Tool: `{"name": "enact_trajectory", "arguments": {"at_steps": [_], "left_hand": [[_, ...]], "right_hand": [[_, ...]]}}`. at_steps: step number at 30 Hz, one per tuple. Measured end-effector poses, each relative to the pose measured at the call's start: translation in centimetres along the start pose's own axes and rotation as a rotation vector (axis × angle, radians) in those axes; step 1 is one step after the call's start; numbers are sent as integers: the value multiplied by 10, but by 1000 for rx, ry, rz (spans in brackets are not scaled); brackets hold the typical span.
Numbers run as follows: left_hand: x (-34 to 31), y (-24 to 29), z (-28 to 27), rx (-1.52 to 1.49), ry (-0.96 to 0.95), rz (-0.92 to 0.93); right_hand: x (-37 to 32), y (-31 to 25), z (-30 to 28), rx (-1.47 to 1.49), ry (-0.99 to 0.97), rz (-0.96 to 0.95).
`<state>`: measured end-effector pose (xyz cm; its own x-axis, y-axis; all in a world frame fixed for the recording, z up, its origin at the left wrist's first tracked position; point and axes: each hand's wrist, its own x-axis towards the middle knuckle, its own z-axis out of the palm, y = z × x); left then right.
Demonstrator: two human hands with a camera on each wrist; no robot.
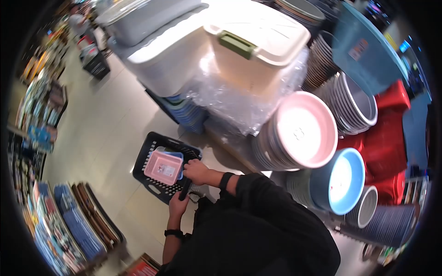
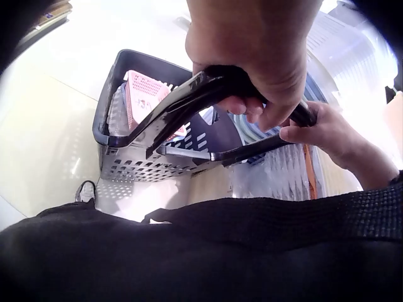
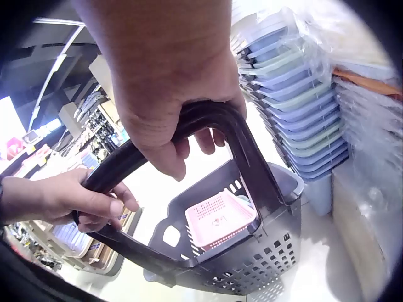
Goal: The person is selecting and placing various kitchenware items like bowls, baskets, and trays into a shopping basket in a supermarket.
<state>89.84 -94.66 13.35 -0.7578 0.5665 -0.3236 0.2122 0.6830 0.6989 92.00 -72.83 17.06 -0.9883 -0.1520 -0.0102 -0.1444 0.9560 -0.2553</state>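
Note:
A black shopping basket with perforated walls hangs or stands over the pale floor in front of the person. Its black handle is raised, and both hands are on it. My left hand grips one end of the handle. At the other end, by the bend, the right hand has its fingers curled round the bar, as the right wrist view shows. Inside the basket lies a small pink plastic basket with slotted sides and a printed label. A blue edge shows from beneath the pink one.
Stacked pink basins and blue basins stand to the right. Ahead are lidded storage boxes wrapped in clear plastic. Lower left is a display of folded goods. Another person stands far up the aisle.

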Motion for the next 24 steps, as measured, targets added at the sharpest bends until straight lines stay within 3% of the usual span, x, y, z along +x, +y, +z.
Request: {"name": "enact_trajectory", "arguments": {"at_steps": [3,6,12,18,20,21,24], "left_hand": [[11,-14,-1,-149,-98,-125],[13,3,-19,-197,-109,-14],[40,-13,-39,-187,-218,68],[70,-52,-57,-210,-195,252],[79,-55,-54,-244,-191,239],[70,-30,-79,-226,-274,92],[79,-42,-95,-210,-240,116]], "right_hand": [[5,-4,2,-29,-3,61],[13,-6,14,-37,51,112],[39,-12,21,-105,71,213],[74,-32,17,-102,124,304],[77,-28,16,-93,120,334],[83,-32,16,-95,107,330],[103,-43,17,-112,96,337]]}}
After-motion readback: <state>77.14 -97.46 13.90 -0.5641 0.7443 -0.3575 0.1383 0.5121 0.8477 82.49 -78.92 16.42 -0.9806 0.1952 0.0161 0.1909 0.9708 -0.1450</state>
